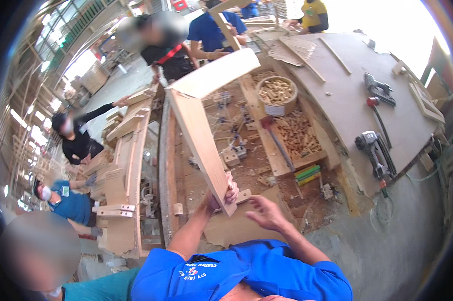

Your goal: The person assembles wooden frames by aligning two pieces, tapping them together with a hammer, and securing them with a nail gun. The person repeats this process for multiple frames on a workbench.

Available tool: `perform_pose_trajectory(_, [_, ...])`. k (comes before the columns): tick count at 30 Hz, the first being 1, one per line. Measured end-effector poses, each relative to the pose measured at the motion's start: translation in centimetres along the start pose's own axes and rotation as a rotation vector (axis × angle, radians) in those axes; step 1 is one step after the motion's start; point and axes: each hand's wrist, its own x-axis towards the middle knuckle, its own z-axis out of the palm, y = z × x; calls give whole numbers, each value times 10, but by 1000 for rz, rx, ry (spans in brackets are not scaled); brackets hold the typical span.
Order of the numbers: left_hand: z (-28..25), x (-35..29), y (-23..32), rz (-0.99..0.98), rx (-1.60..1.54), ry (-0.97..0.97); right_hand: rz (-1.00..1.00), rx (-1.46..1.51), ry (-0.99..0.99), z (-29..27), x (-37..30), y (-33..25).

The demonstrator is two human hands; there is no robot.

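Observation:
My left hand (223, 195) is closed around the lower end of a pale wooden board. The board is one leg of an L-shaped wooden piece (202, 138), held tilted up over the workbench; its other leg (214, 74) runs from the top corner to the right. Beside it, my right hand (267, 213) holds nothing, its fingers apart. A small wooden block with a hole (244, 195) lies just beyond the right fingers. Farther off, a red-headed hammer (279, 143) rests against a wooden tray (314, 161) of loose dowels.
A bucket (276, 95) full of dowels stands at the tray. Two nail guns (379, 90) (372, 150) lie on the table at right, with a hose. Several people work at the left and far side, near a bench stacked with boards (121, 173).

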Motion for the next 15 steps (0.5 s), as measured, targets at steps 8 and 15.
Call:
perform_pose_trajectory(8, [64,132,-8,270,111,-48,126,-108,63,-56,75,-58])
perform_pose_trajectory(15, [45,176,41,98,851,219,24,25,373,-132,138,-44])
